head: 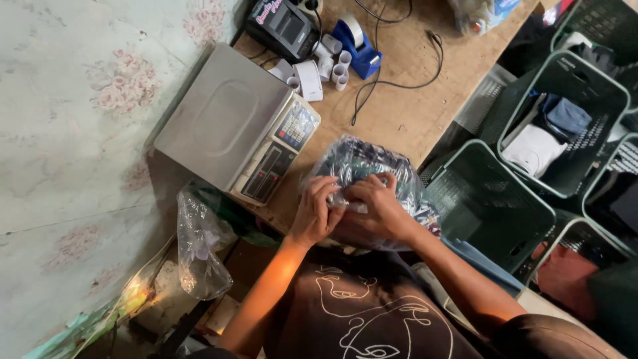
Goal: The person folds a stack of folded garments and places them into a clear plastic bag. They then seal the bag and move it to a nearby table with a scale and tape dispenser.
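Low in the middle of the frame, both hands met on top of a clear plastic bag of patterned cloth (372, 193) that lay on the near edge of the wooden counter (405, 113). The left hand (316, 213) had its fingers curled down onto the bag's top, and the right hand (379, 209) pressed beside it, the fingertips of the two pinching what looked like a small pale strip or fold of the plastic between them; neither hand was spread wide. To do this closing well, it seemed wise to keep the bag flat under both palms so the slippery film could not slide, and to smooth the flap before pressing it down. Left of the hands, at the lower left of the frame, a crumpled empty plastic bag (199, 246) hung off the counter's edge. Just beyond, left of centre, stood a weighing scale (232, 119) with a steel pan, well clear of the work. At the top centre lay small paper rolls (325, 66), a blue tape dispenser (359, 46) and black cables (399, 80). On the right, dark crates (565, 119) held folded clothes.
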